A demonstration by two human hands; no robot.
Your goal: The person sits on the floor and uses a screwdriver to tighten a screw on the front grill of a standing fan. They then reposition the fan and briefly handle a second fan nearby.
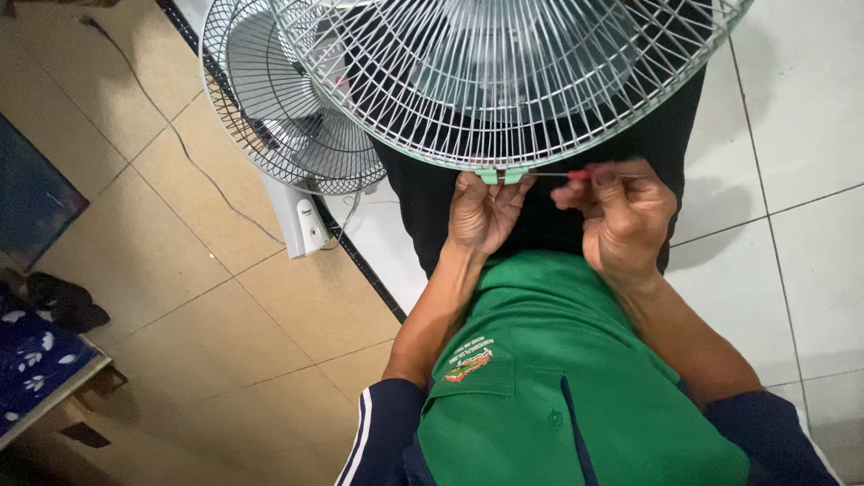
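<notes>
A round white wire fan guard (504,81) fills the top of the head view, held over my lap. My left hand (481,211) grips its lower rim at a small pale green clip (500,175). My right hand (621,216) is closed on a thin screwdriver (562,175) with a red handle, its metal shaft pointing left into the clip. Fan blades show dimly behind the wires. I wear a green shirt and dark trousers.
A second white fan (288,117) with its own wire guard lies on the floor to the left, its cord (180,144) trailing over tan tiles. White tiles lie to the right. A dark mat (31,193) and patterned blue cloth (36,355) sit at the far left.
</notes>
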